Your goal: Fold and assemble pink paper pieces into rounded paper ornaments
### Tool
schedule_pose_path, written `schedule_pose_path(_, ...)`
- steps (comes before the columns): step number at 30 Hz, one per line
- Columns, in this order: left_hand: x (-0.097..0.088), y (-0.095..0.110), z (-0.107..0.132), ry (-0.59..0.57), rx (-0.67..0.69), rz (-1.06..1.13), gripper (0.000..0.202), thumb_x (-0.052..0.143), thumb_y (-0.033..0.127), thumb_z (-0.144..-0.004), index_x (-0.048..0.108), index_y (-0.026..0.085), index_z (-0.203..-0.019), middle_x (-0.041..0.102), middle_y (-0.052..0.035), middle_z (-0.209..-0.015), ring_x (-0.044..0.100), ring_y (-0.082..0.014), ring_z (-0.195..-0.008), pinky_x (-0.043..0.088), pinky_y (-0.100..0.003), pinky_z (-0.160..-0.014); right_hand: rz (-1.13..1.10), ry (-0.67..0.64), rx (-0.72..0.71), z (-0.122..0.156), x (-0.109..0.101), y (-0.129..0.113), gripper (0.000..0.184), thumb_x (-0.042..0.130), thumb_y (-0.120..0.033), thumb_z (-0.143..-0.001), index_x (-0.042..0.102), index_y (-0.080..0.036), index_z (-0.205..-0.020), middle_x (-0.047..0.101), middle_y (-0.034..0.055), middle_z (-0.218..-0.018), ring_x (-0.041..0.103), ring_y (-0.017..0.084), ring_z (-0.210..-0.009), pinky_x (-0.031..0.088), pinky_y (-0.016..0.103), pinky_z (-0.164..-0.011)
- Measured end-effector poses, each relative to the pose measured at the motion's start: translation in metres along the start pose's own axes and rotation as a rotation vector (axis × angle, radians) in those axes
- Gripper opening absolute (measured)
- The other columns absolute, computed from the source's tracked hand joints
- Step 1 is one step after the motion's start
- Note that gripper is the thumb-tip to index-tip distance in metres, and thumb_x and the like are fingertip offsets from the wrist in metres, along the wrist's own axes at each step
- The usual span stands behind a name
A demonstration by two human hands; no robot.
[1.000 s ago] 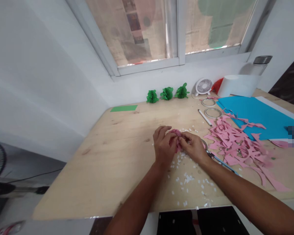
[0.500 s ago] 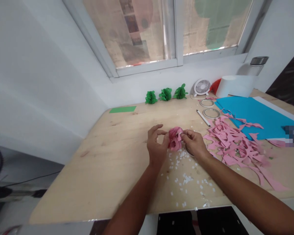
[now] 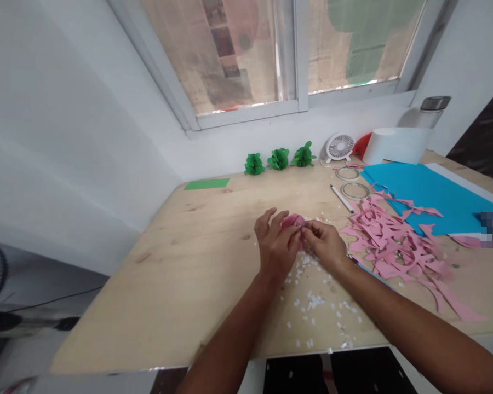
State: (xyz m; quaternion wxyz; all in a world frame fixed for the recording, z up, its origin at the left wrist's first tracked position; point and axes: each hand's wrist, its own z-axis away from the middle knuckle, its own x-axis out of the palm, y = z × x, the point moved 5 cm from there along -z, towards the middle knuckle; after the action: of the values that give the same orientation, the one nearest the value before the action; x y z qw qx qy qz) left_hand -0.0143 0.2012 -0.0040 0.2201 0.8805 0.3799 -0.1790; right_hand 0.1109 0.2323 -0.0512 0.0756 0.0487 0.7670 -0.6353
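Above the middle of the wooden table point(image 3: 189, 262), both hands meet on a small pink folded paper piece point(image 3: 292, 220). My left hand point(image 3: 276, 243) covers its near side, thumb and fingers curled round it. From the right, my right hand point(image 3: 324, 243) pinches the same piece with closed fingers. Only the top of the pink paper shows between the hands. Small white paper bits point(image 3: 312, 298) lie scattered on the table under and in front of my hands.
A pile of pink paper scraps point(image 3: 394, 246) lies right of my hands, partly on a blue sheet point(image 3: 427, 191). Behind are a white pen point(image 3: 343, 198), two tape rings point(image 3: 355, 190), a small white fan point(image 3: 340, 146), three green paper balls point(image 3: 278, 158) and a green card point(image 3: 207, 184).
My hands opened apart half a second ago, showing more of the pink piece; now they have closed together over it again, slightly lower and to the right.
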Motion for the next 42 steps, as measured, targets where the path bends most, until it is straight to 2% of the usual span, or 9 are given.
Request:
schedule_pose_path(7,-0.002,0.0,0.0,-0.006,-0.037,-0.047,0.007,0.062,0.018,-0.074,0.066,0.021,-0.079,0.063,-0.0074,-0.108,0.044,-0.0277,-0.118,0.033,-0.048,-0.099,0.072,-0.014,-0.048,0.004,0.004,-0.002,0.015,0.05,-0.027,-0.078,0.063,-0.02,-0.074,0.062,-0.0002,-0.066,0.059,0.016,-0.069,0.046,0.025,-0.064)
schedule_pose_path(13,0.0,-0.003,0.002,-0.034,-0.046,0.007,0.011,0.059,0.015,-0.075,0.064,0.02,-0.084,0.063,-0.0082,-0.107,0.046,-0.0271,-0.116,0.035,-0.048,-0.097,0.099,0.028,-0.077,0.005,0.001,-0.009,0.018,0.05,-0.028,-0.08,0.062,-0.02,-0.069,0.064,0.0011,-0.071,0.06,0.017,-0.071,0.045,0.026,-0.066)
schedule_pose_path(16,0.002,-0.003,0.002,-0.039,-0.055,0.074,0.015,0.056,0.014,-0.078,0.063,0.02,-0.089,0.062,-0.0084,-0.108,0.048,-0.025,-0.114,0.038,-0.046,-0.097,0.113,0.064,-0.104,0.007,-0.002,-0.018,0.018,0.05,-0.027,-0.08,0.065,-0.02,-0.074,0.063,0.0009,-0.067,0.06,0.018,-0.074,0.045,0.026,-0.067)
schedule_pose_path(21,0.001,-0.007,0.002,-0.013,-0.143,0.281,0.015,0.054,0.014,-0.08,0.06,0.019,-0.093,0.059,-0.0095,-0.111,0.053,-0.0207,-0.108,0.046,-0.038,-0.09,0.141,0.107,-0.114,0.009,-0.005,-0.026,0.019,0.051,-0.026,-0.079,0.068,-0.02,-0.082,0.067,0.0021,-0.076,0.059,0.017,-0.07,0.044,0.025,-0.065)
schedule_pose_path(25,0.002,-0.013,0.003,-0.037,-0.251,0.369,0.014,0.054,0.012,-0.079,0.059,0.018,-0.091,0.057,-0.0099,-0.113,0.055,-0.0198,-0.107,0.047,-0.036,-0.089,0.031,0.111,-0.076,0.003,-0.006,-0.013,0.02,0.053,-0.028,-0.078,0.068,-0.018,-0.084,0.067,0.0024,-0.072,0.059,0.017,-0.07,0.044,0.026,-0.066)
schedule_pose_path(30,0.004,-0.015,0.003,-0.072,-0.264,0.385,0.017,0.055,0.011,-0.077,0.059,0.018,-0.091,0.058,-0.0088,-0.111,0.056,-0.0194,-0.105,0.047,-0.036,-0.09,-0.119,0.126,-0.011,-0.005,-0.007,0.003,0.019,0.057,-0.033,-0.074,0.067,-0.017,-0.075,0.064,0.0,-0.065,0.056,0.015,-0.061,0.042,0.024,-0.058)
schedule_pose_path(38,0.006,-0.014,0.003,-0.123,-0.252,0.386,0.03,0.056,0.012,-0.075,0.058,0.02,-0.104,0.056,-0.0093,-0.115,0.054,-0.0201,-0.109,0.046,-0.037,-0.093,-0.264,0.176,0.131,-0.006,-0.012,0.004,0.021,0.064,-0.038,-0.068,0.064,-0.018,-0.072,0.059,-0.0015,-0.059,0.05,0.011,-0.05,0.037,0.022,-0.047)
schedule_pose_path(42,0.007,-0.017,0.005,-0.113,-0.27,0.37,0.042,0.057,0.015,-0.076,0.052,0.02,-0.116,0.055,-0.0111,-0.119,0.051,-0.0226,-0.114,0.043,-0.041,-0.097,-0.378,0.192,0.206,-0.005,-0.012,0.006,0.024,0.068,-0.04,-0.064,0.064,-0.018,-0.072,0.057,-0.0019,-0.056,0.045,0.009,-0.043,0.029,0.02,-0.038)
